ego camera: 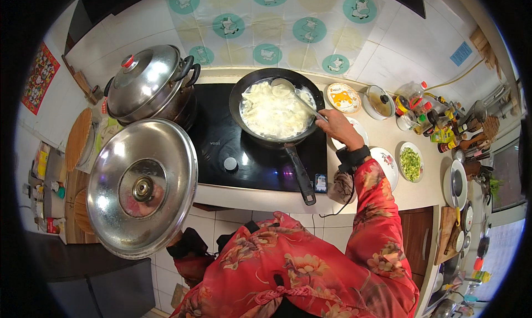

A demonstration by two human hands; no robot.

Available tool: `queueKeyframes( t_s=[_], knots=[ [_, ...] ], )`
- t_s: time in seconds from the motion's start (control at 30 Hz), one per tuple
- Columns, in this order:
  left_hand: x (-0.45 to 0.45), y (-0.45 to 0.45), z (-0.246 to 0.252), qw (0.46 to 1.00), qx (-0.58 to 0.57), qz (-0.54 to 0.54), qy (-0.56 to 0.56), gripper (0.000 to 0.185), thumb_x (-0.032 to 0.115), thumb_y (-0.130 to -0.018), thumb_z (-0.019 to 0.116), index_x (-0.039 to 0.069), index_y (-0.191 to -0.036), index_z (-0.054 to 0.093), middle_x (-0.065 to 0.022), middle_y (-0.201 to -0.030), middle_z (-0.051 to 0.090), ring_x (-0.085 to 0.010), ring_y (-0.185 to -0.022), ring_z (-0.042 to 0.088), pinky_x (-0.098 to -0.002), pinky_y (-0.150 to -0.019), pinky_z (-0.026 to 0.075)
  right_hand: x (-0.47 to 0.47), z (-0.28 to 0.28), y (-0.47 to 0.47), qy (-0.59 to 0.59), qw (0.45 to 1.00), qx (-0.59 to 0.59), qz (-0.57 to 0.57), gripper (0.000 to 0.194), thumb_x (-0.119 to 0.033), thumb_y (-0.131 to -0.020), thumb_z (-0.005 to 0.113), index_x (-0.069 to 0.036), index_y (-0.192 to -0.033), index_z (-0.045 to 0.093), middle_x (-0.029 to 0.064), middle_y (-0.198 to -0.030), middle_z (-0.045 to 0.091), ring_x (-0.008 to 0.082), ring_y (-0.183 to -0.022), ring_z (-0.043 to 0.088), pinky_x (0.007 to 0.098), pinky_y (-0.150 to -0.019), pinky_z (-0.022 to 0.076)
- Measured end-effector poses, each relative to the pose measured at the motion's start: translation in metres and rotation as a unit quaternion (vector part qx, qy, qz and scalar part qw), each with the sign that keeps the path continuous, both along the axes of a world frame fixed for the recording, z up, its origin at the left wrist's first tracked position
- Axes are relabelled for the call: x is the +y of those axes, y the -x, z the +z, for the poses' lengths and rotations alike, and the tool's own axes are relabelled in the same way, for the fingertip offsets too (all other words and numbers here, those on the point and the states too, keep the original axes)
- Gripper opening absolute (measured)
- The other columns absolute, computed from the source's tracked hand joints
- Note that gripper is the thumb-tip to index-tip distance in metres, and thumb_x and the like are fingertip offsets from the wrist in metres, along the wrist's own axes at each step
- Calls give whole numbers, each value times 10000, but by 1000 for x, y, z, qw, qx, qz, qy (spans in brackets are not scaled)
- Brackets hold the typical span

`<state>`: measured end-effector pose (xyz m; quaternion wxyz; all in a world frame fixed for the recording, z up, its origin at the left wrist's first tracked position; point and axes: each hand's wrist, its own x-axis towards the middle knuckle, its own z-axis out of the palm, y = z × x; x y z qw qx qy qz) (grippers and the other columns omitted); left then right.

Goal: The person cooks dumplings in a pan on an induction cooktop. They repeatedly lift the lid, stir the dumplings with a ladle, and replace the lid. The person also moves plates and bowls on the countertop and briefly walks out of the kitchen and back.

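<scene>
My right hand (340, 128) grips the handle of a metal ladle (282, 85), whose bowl rests among pale dumplings or similar food (274, 110). These lie in whitish liquid inside a black wok (235, 106) on the cooktop. The wok's long handle (301, 176) points toward me. On my left, a large steel lid (108, 185) is held up, tilted, its inner side facing the camera. My left hand shows only in small part at the lid's lower right edge (175, 238); its fingers are hidden behind the lid.
A lidded steel pot (145, 85) stands left of the wok on the black cooktop (220, 168). To the right are a plate with a cartoon face (343, 97), a lidded bowl (379, 103), a flowered plate (384, 166), a dish of chopped greens (410, 163) and several seasoning bottles (424, 122).
</scene>
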<state>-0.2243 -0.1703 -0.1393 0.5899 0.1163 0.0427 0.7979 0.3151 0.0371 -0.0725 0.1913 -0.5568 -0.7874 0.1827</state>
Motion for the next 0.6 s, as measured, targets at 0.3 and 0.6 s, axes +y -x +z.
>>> queueKeyframes(
  t_s=[0.3, 0.6],
  knots=[
    [4, 5, 1, 1000, -15, -11, 14, 322, 315, -983, 559, 34, -1137, 588, -83, -981, 600, -180, -870, 592, -358, -798, 523, -55, 51, -6, 67, 997, 2, 30, 265, -217, -860, 602, 15, -984, 623, 254, -842, 633, 429, -838, 605, 480, -735, 468],
    [13, 4, 4, 999, -23, -29, 17, 321, 319, -985, 557, 37, -1132, 591, -81, -971, 600, -179, -861, 593, -359, -792, 525, -123, 111, 10, 45, 993, -105, 42, 351, -192, -890, 615, -52, -1208, 566, 203, -932, 667, 415, -846, 628, 477, -734, 499]
  ],
)
